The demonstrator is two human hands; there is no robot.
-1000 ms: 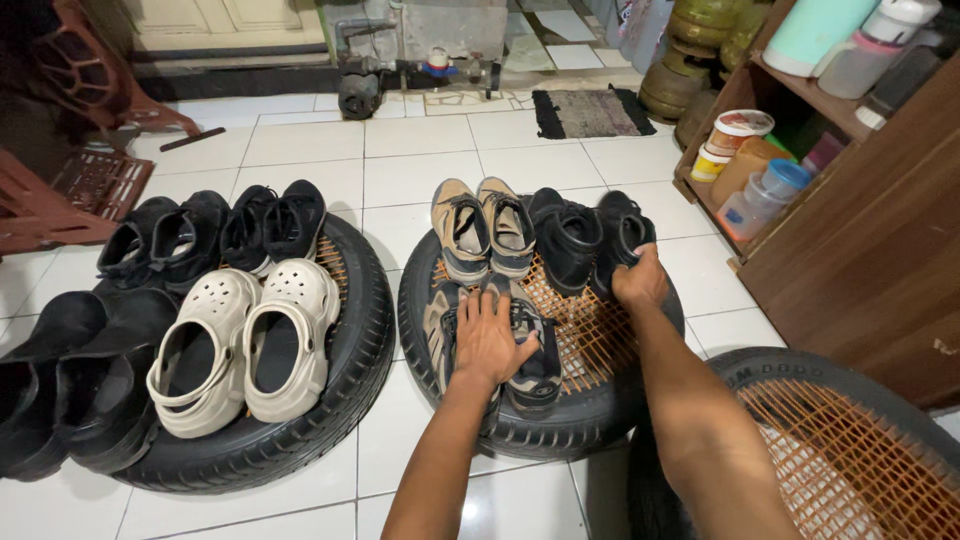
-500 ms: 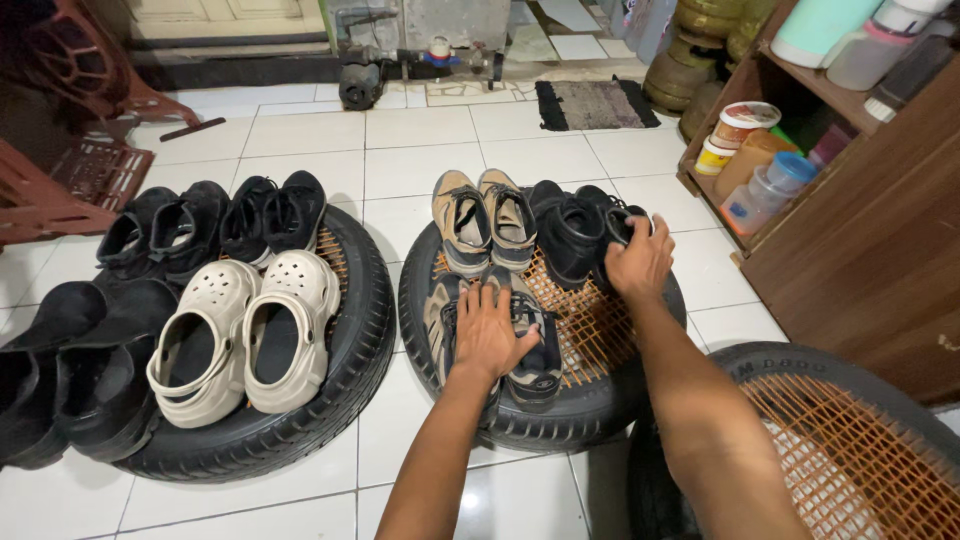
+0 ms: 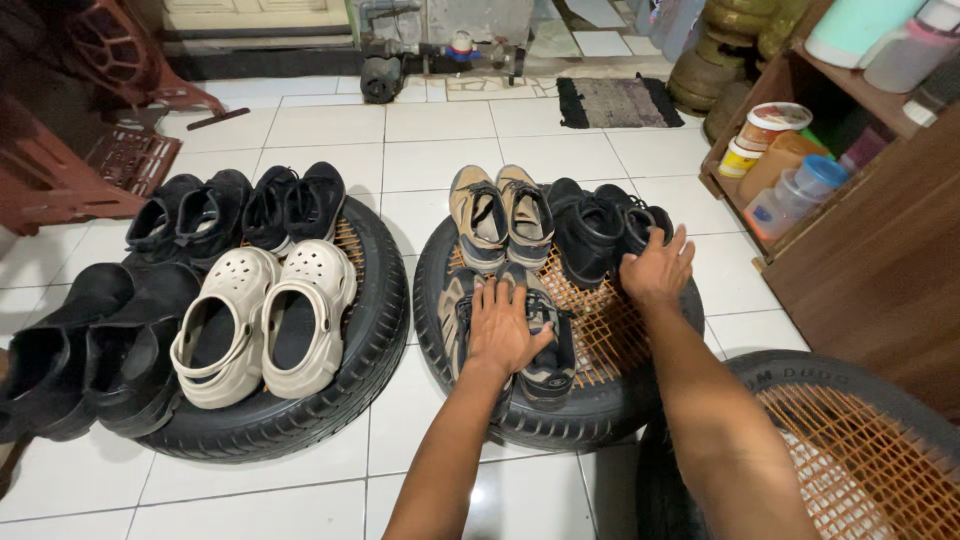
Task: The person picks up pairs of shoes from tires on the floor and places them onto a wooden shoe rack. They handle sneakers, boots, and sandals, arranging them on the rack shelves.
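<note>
White glossy floor tiles (image 3: 440,130) fill the room, reflecting soft light. A wooden shelf unit (image 3: 880,250) stands at the right edge — a dark mat (image 3: 620,100) lies at upper centre, reddish-brown plastic furniture (image 3: 70,130) at upper left.

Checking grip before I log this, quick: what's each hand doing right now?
Left hand: open, flat on the tan shoes, holding nothing.
Right hand: open, fingers spread at the black shoe, not gripping it.

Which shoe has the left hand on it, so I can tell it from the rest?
Find the middle tyre with orange netting. At its near edge lies a tan and black pair, under the left hand. The tan pair behind is paler.
</note>
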